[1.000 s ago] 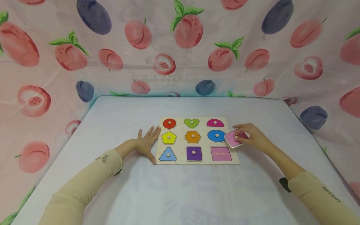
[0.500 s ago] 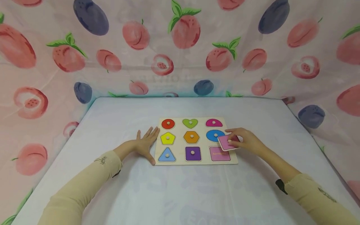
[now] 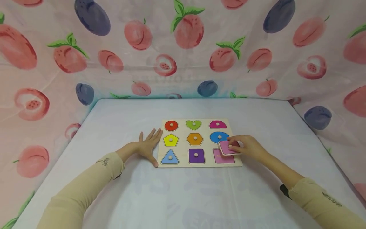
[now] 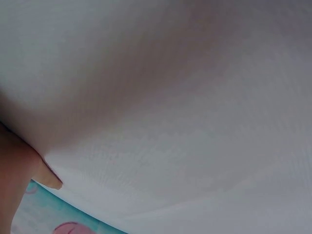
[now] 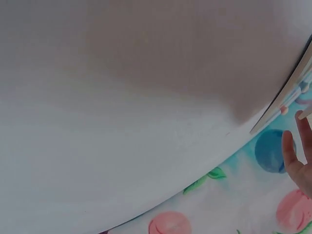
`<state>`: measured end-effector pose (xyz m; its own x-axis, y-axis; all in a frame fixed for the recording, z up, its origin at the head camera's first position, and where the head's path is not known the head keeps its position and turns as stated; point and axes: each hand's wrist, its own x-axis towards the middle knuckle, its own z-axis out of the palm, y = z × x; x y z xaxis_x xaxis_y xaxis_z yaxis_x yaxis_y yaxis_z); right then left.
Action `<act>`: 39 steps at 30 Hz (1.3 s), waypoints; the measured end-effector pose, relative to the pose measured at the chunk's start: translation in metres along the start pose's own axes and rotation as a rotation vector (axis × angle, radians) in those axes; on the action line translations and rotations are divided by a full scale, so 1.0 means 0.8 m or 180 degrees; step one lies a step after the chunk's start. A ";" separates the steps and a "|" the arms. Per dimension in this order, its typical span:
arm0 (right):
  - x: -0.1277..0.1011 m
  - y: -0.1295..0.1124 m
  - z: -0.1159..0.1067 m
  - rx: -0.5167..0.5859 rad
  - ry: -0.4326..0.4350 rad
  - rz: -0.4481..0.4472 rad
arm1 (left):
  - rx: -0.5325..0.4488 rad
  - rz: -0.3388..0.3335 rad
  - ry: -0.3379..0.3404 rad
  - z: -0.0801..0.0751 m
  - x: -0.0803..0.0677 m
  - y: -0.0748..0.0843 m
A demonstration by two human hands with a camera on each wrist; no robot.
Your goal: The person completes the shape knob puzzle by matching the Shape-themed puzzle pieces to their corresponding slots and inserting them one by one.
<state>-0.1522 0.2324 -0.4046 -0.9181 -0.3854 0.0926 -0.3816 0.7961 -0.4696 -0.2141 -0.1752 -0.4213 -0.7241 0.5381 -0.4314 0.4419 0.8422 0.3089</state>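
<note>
At centre left of the frame I see my left hand point(image 3: 146, 146) flat, fingers spread and released, on the counter point(image 3: 114, 121), touching the puzzle board point(image 3: 183, 144). At centre right, my right hand point(image 3: 248, 147) grasps the pink rectangle piece point(image 3: 227, 147) in its fingers, tilted over the board's lower-right pink slot point(image 3: 224, 158).

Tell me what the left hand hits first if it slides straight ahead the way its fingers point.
The left hand points up and right; the puzzle board's left edge, probably, since its fingertips already lie against it.
</note>
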 end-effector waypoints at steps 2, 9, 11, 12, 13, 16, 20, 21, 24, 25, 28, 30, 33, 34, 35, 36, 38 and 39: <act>0.000 -0.001 0.002 -0.0031 0.0023 -0.0003 | -0.0011 0.0022 0.0006 -0.001 0.000 0.001; -0.001 -0.005 0.008 -0.0193 -0.0018 -0.0087 | 0.0027 0.0031 -0.0011 -0.002 -0.002 0.000; -0.001 -0.006 0.010 -0.0208 -0.0026 -0.0139 | 0.0000 0.0040 -0.0001 -0.001 -0.002 0.000; -0.001 -0.007 0.011 -0.0215 -0.0025 -0.0175 | -0.0013 0.0038 -0.0003 -0.001 -0.002 0.000; -0.001 -0.008 0.012 -0.0215 -0.0030 -0.0185 | -0.0018 0.0034 -0.0006 -0.001 -0.003 0.000; 0.000 -0.011 0.015 -0.0223 -0.0064 -0.0180 | -0.0031 0.0026 -0.0013 -0.001 -0.003 0.000; 0.000 -0.015 0.019 -0.0265 -0.0062 -0.0136 | -0.0009 0.0030 -0.0014 -0.001 -0.002 0.000; 0.001 -0.016 0.020 -0.0258 -0.0052 -0.0143 | -0.0002 0.0032 -0.0012 -0.001 -0.001 0.000; 0.000 -0.018 0.022 -0.0218 -0.0052 -0.0122 | 0.0012 0.0031 -0.0016 -0.001 -0.001 0.001; 0.000 -0.018 0.023 -0.0210 -0.0060 -0.0130 | 0.0016 0.0027 -0.0024 -0.001 -0.001 0.001; 0.000 -0.018 0.025 -0.0212 -0.0065 -0.0133 | 0.0012 0.0021 -0.0028 -0.001 -0.001 0.001; 0.000 -0.018 0.026 -0.0221 -0.0040 -0.0144 | 0.0007 0.0019 -0.0024 -0.002 -0.002 0.001; 0.000 -0.017 0.027 -0.0211 -0.0016 -0.0180 | -0.0003 0.0027 0.0000 -0.002 -0.003 0.001; 0.000 -0.018 0.028 -0.0204 -0.0014 -0.0187 | -0.0010 0.0031 0.0002 -0.002 -0.003 0.001; 0.000 -0.018 0.029 -0.0206 -0.0014 -0.0201 | -0.0016 0.0037 0.0003 -0.002 -0.003 0.001; 0.000 -0.018 0.029 -0.0209 -0.0012 -0.0206 | -0.0018 0.0040 0.0000 -0.002 -0.002 0.001; -0.001 -0.018 0.030 -0.0211 -0.0001 -0.0221 | -0.0014 0.0049 -0.0006 -0.001 -0.001 0.000; -0.001 -0.018 0.031 -0.0211 0.0008 -0.0229 | -0.0015 0.0049 -0.0008 -0.001 -0.001 0.000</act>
<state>-0.1435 0.2093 -0.4196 -0.8882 -0.4417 0.1263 -0.4529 0.7956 -0.4025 -0.2143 -0.1757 -0.4203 -0.7159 0.5512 -0.4285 0.4507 0.8336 0.3194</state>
